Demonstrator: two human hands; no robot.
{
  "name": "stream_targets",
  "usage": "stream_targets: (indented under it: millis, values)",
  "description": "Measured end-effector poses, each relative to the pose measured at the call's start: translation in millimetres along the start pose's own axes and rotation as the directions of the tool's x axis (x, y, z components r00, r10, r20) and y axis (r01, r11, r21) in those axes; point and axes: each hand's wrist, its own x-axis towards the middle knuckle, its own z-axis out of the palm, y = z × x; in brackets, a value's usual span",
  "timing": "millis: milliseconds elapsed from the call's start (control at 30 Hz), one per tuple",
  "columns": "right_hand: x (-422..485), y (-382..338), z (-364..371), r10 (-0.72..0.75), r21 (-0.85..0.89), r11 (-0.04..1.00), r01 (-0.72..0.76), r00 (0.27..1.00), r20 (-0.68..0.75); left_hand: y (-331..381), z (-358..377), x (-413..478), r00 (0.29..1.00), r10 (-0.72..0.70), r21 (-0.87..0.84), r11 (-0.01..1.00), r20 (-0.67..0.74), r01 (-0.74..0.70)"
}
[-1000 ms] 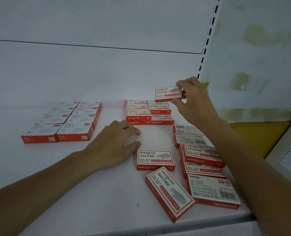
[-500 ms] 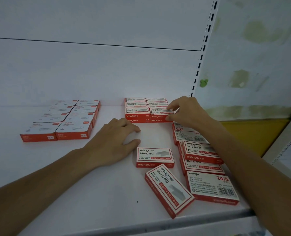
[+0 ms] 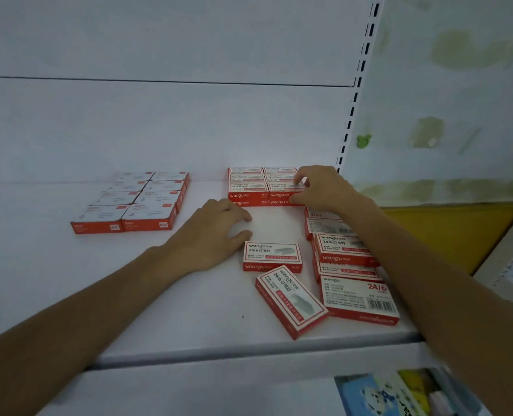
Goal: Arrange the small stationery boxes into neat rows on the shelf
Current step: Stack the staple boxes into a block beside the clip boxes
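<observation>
Two bare hands work over a white shelf (image 3: 204,319) of red-and-white staple boxes: we see the right hand (image 3: 324,187) pinching the front-right top box (image 3: 283,187) of the wengu stack (image 3: 247,190) at the back of the shelf, fingertips curled onto its lid and thumb against its red front face, a narrow grip closed round that one box. The stack stands two boxes wide and, as far as we can tell, two layers high at its front, close to the back panel. The left hand (image 3: 216,232) rests palm down on the bare shelf just in front of the stack, fingers loosely bent and holding nothing, its thumb just beside a loose box (image 3: 271,256) lying flat and square to the shelf edge. Nearer us an angled box (image 3: 291,307) lies askew, just beside a barcode-up box (image 3: 358,300) at the front of an untidy pile (image 3: 343,253) under the right forearm. Well apart to the left, a tidy block of boxes (image 3: 135,202) sits two wide and four deep. A slotted upright (image 3: 357,94) marks the shelf's right end, with a yellow panel (image 3: 447,232) beyond it
</observation>
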Motion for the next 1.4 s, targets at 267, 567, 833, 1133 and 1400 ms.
stream_targets:
  millis: [267, 567, 833, 1133, 1400]
  values:
    - [-11.0, -7.7, -27.9, -0.071, 0.072, 0.994, 0.077, 0.995, -0.076, 14.5, -22.4, -19.8, 0.995, -0.077, -0.242, 0.966, 0.065, 0.091]
    - [-89.7, -23.4, -33.5, -0.292, 0.11, 0.956, 0.27, 0.882, 0.369, 35.9, -12.6, -48.3, 0.998, -0.047, -0.212, 0.977, -0.037, 0.038]
    - [-96.2, -29.0, -14.8, -0.371, 0.115, 0.922, 0.369, 0.928, -0.004, 31.1, -7.7, -45.3, 0.955, -0.257, -0.451, 0.877, -0.146, 0.167]
    - [-87.3, -42.5, -6.1, -0.35, 0.228, 0.844, 0.485, 0.821, -0.452, 34.9, -9.1, -51.3, 0.957, -0.218, -0.48, 0.872, -0.193, 0.102]
    - [-79.1, -37.3, 0.3, -0.344, 0.156, 0.883, 0.443, 0.835, -0.429, 42.7, -13.2, -55.8, 0.942, -0.242, -0.389, 0.911, -0.231, 0.139]
